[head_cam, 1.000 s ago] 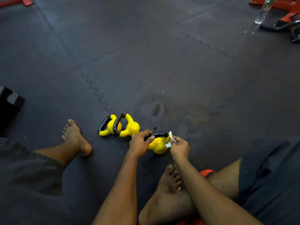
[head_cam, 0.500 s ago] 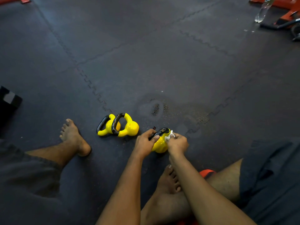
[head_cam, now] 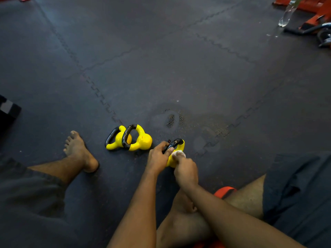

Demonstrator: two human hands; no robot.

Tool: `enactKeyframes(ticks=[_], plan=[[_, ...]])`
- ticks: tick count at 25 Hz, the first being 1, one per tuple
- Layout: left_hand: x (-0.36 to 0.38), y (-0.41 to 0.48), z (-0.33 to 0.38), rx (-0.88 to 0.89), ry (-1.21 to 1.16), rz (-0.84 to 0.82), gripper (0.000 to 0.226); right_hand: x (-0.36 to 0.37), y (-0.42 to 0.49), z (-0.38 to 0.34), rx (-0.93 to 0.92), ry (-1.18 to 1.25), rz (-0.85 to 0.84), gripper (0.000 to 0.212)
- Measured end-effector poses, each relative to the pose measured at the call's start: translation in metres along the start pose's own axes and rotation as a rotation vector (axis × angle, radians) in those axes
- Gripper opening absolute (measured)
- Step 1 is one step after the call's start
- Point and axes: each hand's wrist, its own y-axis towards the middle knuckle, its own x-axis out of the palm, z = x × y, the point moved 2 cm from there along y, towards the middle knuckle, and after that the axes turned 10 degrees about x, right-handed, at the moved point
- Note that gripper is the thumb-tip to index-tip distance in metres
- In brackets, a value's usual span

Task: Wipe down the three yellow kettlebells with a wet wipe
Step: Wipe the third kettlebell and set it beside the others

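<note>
Three small yellow kettlebells with black handles are on the dark rubber floor. Two of them lie on their sides, touching each other, to the left of my hands. The third kettlebell stands between my hands. My left hand is closed around its black handle. My right hand presses a white wet wipe against the yellow body just under the handle. Most of that kettlebell's body is hidden behind my hands.
I sit on the floor with my bare left foot stretched out left of the kettlebells and my right leg folded under my arms. A clear plastic bottle and red gym equipment are at the far right. A worn wet patch marks the mat.
The third kettlebell has been tipped more upright under my left hand. My right hand with the wipe has shifted from the kettlebell's right side onto its near face.
</note>
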Motion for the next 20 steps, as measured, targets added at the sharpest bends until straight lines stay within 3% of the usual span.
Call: enactKeyframes(ticks=[4,15,17,20], plan=[[-0.003,0.000,-0.002,0.000,0.013,0.020,0.014,0.011,-0.008,0.000,-0.171,-0.211,-0.082,0.044],[-0.011,-0.003,-0.012,-0.084,-0.033,0.068,0.016,0.019,-0.003,-0.002,-0.334,-0.222,-0.110,0.044],[-0.014,-0.003,-0.015,-0.117,-0.048,0.088,0.018,0.013,-0.010,0.001,-0.255,-0.096,-0.051,0.038],[-0.016,-0.006,-0.019,-0.139,-0.014,0.095,0.020,0.001,0.003,0.015,0.119,0.153,0.134,0.040]])
